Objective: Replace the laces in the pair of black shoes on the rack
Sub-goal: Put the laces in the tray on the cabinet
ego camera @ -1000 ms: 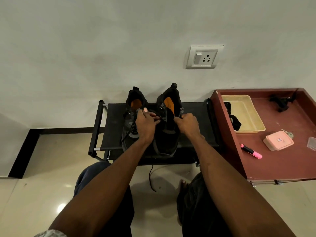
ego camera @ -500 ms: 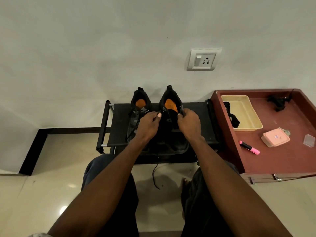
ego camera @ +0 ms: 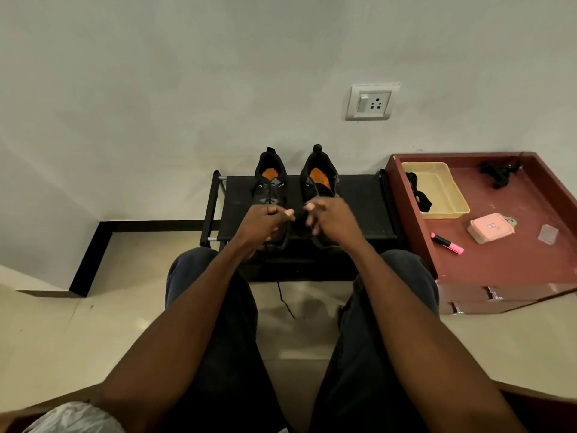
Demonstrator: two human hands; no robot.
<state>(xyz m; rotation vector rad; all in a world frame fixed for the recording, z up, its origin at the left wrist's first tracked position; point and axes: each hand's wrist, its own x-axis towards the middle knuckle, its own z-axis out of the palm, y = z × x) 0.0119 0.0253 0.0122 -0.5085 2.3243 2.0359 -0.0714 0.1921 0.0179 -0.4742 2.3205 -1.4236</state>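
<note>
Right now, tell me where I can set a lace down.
Bare: rack left of the shoes; rack's right end beside the red table; table's near edge below the marker. Crowded: around the tray and pink box.

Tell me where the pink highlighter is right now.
In the head view, the pink highlighter lies on the red-brown table at the right, just right of the shoe rack, near the pink box.

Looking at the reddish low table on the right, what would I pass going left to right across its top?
Yellow tray → pink marker → pink box → small clear plastic piece. A black clip-like object lies farther back, so its place in the row is unclear.
</note>
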